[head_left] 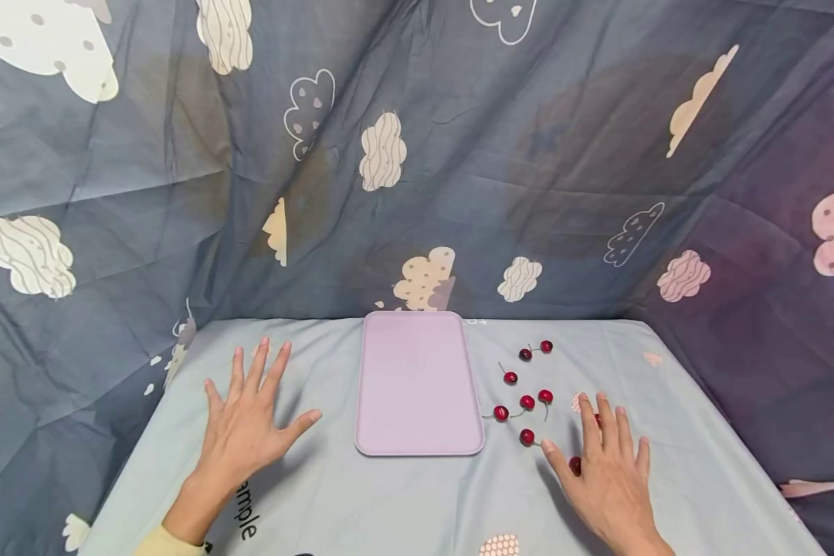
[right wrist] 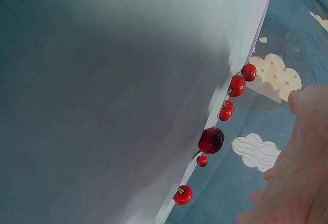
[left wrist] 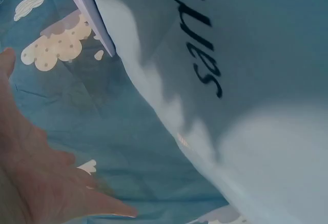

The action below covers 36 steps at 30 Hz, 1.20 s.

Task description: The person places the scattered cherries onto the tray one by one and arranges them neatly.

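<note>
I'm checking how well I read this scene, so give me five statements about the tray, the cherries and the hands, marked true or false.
1. The lilac tray lies between the left hand and the right hand. True.
2. The cherries lie on the tray. False: the cherries lie on the pale cloth.
3. The left hand grips a cherry. False: it holds nothing.
4. The right hand is nearer the cherries than the left hand. True.
5. The tray is round. False: it is rectangular with rounded corners.

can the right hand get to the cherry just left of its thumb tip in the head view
Likely yes: the right hand is spread open close by, and the cherry lies uncovered on the cloth, with no other object seen between them.
</note>
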Available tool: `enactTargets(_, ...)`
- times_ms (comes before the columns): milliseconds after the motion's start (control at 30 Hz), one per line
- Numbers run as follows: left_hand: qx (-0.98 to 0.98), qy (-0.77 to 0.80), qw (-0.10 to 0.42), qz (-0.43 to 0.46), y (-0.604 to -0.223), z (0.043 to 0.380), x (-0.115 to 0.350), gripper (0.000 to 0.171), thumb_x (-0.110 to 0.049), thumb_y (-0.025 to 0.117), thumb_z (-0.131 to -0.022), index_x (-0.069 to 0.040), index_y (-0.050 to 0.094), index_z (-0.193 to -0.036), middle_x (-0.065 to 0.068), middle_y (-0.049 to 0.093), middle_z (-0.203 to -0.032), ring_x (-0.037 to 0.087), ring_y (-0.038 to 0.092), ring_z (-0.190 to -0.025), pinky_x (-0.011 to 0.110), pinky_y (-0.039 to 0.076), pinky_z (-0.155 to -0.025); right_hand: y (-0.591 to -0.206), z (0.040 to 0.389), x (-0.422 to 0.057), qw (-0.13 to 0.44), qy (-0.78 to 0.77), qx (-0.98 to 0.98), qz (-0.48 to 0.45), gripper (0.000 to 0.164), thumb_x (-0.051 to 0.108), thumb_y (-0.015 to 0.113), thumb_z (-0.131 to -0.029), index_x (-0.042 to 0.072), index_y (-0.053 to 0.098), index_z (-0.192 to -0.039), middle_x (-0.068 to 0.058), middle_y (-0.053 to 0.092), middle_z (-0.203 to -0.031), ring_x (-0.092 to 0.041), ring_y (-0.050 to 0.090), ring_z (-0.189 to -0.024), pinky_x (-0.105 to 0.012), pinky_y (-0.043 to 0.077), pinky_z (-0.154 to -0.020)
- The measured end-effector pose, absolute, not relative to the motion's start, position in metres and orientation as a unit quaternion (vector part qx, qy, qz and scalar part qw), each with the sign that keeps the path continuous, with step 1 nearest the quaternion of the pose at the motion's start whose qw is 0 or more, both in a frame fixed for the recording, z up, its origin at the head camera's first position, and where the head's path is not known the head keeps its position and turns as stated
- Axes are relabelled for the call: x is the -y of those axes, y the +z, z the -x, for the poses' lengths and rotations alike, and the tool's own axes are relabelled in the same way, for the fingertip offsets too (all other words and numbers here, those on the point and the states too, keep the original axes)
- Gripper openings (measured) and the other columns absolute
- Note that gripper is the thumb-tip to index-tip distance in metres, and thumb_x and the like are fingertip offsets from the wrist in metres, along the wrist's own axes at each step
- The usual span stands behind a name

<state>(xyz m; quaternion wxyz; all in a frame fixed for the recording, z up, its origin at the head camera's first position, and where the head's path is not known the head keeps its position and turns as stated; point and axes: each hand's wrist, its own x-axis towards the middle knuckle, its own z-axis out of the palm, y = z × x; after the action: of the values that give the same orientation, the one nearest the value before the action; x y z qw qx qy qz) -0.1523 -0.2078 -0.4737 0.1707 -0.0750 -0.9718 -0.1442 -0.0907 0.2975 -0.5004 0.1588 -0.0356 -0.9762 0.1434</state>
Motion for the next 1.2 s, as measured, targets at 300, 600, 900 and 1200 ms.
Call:
enactTargets(300,0.962,-0.184,0.171,0.106,-0.474,0.171,0.192,0.099,-0.07,0.065,-0.092,-0.03,0.019,-0.17,0.012,0.017,-0.178,0.045,0.017,-0.164,0.08,0.01,-0.121,-0.502,0.091,-0.298,0.161,0.142,0.976,0.021,0.094,0.06,0.06,-0.1,0.012,0.018,-0.169,-0.021,0.022,-0.174,-0.049,0.01,-0.162,-0.076,0.004,-0.121)
enactTargets(600,0.945,-0.258,0.15,0.13,-0.468,0.199,0.166,0.085,-0.043,0.065,-0.102,-0.016,0.02,-0.17,0.016,0.029,-0.174,0.043,0.027,-0.161,0.064,0.019,-0.128,-0.498,0.102,-0.292,0.148,0.156,0.976,-0.037,0.084,0.052,0.063,-0.102,0.019,0.025,-0.169,-0.017,0.029,-0.173,-0.042,0.014,-0.164,-0.07,0.007,-0.124)
enactTargets(900,0.932,-0.338,0.09,0.094,-0.457,0.237,0.142,0.072,-0.043,0.058,-0.106,-0.017,0.029,-0.167,0.013,0.047,-0.165,0.036,0.047,-0.151,0.058,0.041,-0.119,-0.498,0.119,-0.281,0.172,0.18,0.963,-0.102,0.077,0.029,0.078,-0.094,0.017,0.043,-0.162,-0.015,0.045,-0.164,-0.045,0.041,-0.15,-0.069,0.031,-0.114)
enactTargets(1200,0.929,-0.363,0.064,0.034,-0.459,0.279,0.12,0.053,-0.04,0.059,-0.104,-0.014,0.056,-0.15,0.01,0.076,-0.129,0.032,0.074,-0.117,0.052,0.054,-0.099,-0.501,0.13,-0.27,0.153,0.173,0.966,-0.116,0.072,0.026,0.077,-0.095,0.015,0.046,-0.159,-0.016,0.052,-0.156,-0.041,0.05,-0.143,-0.064,0.04,-0.11)
